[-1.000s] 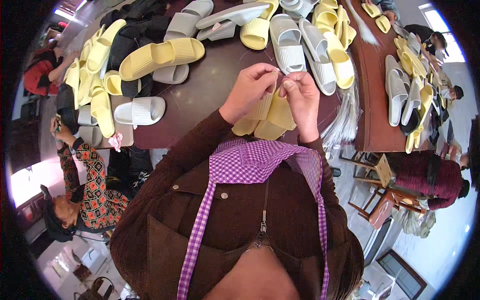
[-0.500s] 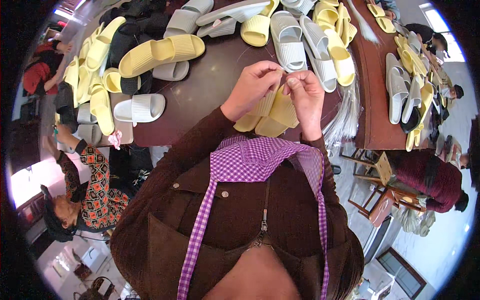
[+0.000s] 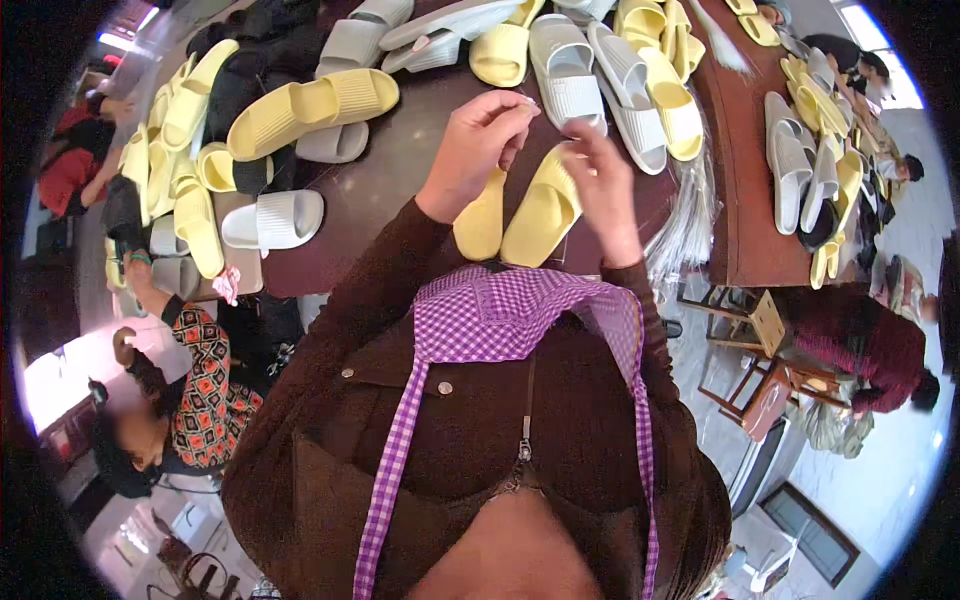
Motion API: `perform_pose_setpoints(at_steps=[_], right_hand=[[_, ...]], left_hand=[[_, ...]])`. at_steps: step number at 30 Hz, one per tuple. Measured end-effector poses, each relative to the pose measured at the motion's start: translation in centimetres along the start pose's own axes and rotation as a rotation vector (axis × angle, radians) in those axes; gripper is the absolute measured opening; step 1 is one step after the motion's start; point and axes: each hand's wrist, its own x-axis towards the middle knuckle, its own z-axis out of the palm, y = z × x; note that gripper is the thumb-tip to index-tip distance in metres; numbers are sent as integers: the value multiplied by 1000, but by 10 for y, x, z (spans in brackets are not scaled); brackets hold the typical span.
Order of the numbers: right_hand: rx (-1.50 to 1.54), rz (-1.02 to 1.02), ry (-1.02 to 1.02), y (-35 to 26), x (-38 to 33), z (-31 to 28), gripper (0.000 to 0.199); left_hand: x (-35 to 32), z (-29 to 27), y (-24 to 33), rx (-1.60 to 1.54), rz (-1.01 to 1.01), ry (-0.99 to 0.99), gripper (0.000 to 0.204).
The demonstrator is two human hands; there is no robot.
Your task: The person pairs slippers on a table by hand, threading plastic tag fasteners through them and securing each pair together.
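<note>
My left hand [image 3: 478, 152] is raised over the near edge of the table, its thumb and fingers pinched together. A tiny pale bit shows at the fingertips, too small to name. My right hand [image 3: 603, 185] is beside it, its fingers smeared by motion. It overlaps the far end of a yellow slipper [image 3: 535, 218]; whether it touches the slipper I cannot tell. A second yellow slipper [image 3: 478, 228] lies to the left, partly behind my left hand. The two slippers slant apart with a gap between them.
On the brown table [image 3: 400, 215] are grey slippers [image 3: 572, 85], a large yellow slipper [image 3: 313, 108] and a white slipper [image 3: 275, 220]. A bundle of clear strands [image 3: 688, 225] hangs at the right edge. Wooden chairs [image 3: 765, 385] and co-workers are around.
My hands have come apart; their fingertips were together before. The left hand has risen slightly. The two yellow slippers in front of me now lie apart, showing more of their length.
</note>
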Motion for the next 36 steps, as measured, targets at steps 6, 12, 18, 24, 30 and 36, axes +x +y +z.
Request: perform_pose_setpoints(at_steps=[6,12,18,24,30,36], right_hand=[[477,169,-258,-3,-20,22,14],[632,236,-204,-10,-23,-27,11],[534,277,-48,19,-29,-23,11],[755,-104,288,8,-32,-57,12],[815,-322,878,40,-110,-251,20],[1055,-113,1165,166,-221,-281,14]], left_hand=[[-12,6,12,-163,132,-198,14],[-16,-2,16,6,186,-110,22],[10,-29,-100,1036,596,-203,56],[4,-22,-152,1359,274,-319,74],[-3,-35,-151,1422,304,-298,70],[-10,-48,-152,1344,380,-222,61]])
